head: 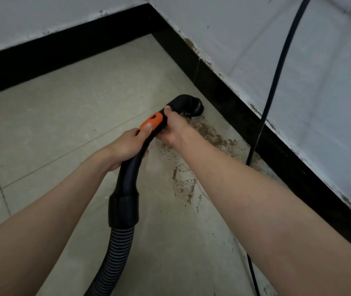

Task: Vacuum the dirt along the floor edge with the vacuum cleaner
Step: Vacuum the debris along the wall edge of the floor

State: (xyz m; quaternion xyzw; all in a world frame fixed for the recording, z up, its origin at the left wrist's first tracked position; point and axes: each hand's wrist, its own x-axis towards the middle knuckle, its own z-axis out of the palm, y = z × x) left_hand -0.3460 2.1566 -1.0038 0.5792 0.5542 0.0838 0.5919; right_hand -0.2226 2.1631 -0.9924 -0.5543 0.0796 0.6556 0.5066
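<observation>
- Your left hand (pixel 125 146) is curled round the black vacuum handle (pixel 140 150), thumb lying on its orange grip patch (pixel 151 122).
- Your right hand (pixel 175 129) holds the same handle further forward, just behind the bend, fingers wrapped under the tube.
- The curved nozzle end (pixel 191 106) points down to the floor (pixel 63 116) close beside the black skirting (pixel 234 97) of the right-hand wall (pixel 298 60); whether its mouth touches the tiles you cannot tell from here.
- The dirt (pixel 213 137) lies as a brown band along the floor's right edge, starting right at the nozzle and running back toward you under your right forearm, with a thinner scatter (pixel 184 186) further out on the tile.
- A black cable (pixel 277 71) hangs down the right wall, crosses the skirting and meets the floor at the near end of the dirt band, so it sits in the strip along that edge; it shows again lower down by your right arm.
- The ribbed hose (pixel 114 257) leaves the handle's collar (pixel 124 210) and runs toward the bottom of the view between your forearms.
- A second run of black skirting (pixel 63 52) lines the far wall, meeting the right one in the far corner, well beyond the nozzle.
</observation>
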